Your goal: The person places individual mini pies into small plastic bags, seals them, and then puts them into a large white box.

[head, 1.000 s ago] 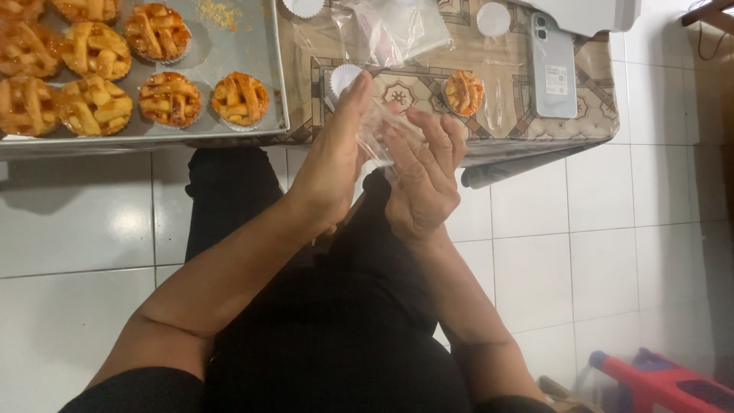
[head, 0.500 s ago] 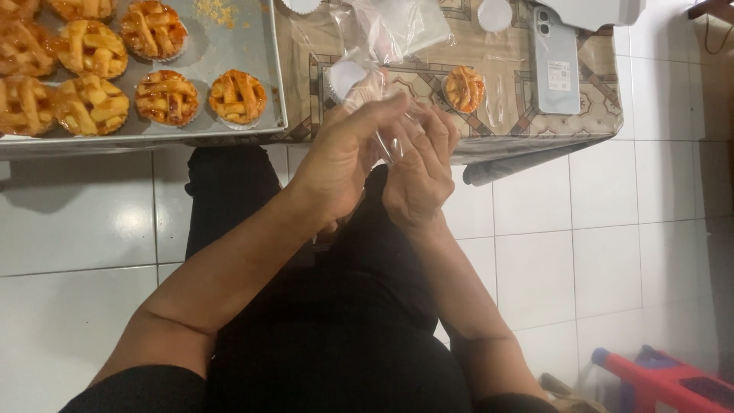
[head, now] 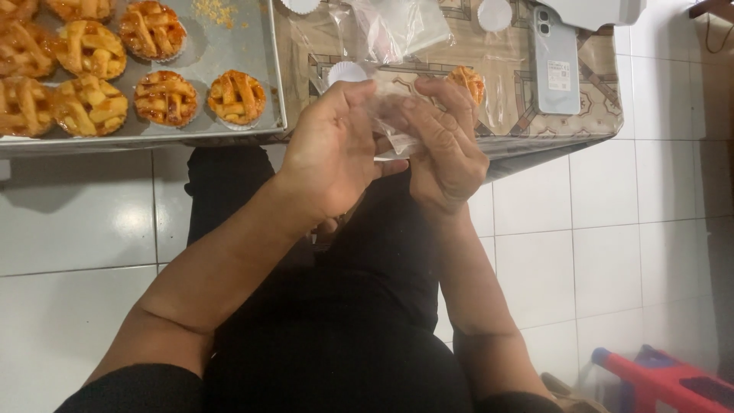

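Left hand (head: 336, 149) and right hand (head: 443, 145) are both pinching a clear plastic bag (head: 390, 122) between their fingertips. They are holding it just above the tabletop (head: 596, 115) edge, near a lattice tart (head: 468, 80).

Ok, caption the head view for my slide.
Both hands, left and right, hold a clear plastic bag beside a tray of lattice tarts.

Since a second ago the left hand (head: 336, 149) has turned — its open palm now curls, fingers bent toward the right hand (head: 443, 145). The two hands have closed together, and the clear plastic bag (head: 390, 122) sits bunched between their fingertips — no longer spread flat.
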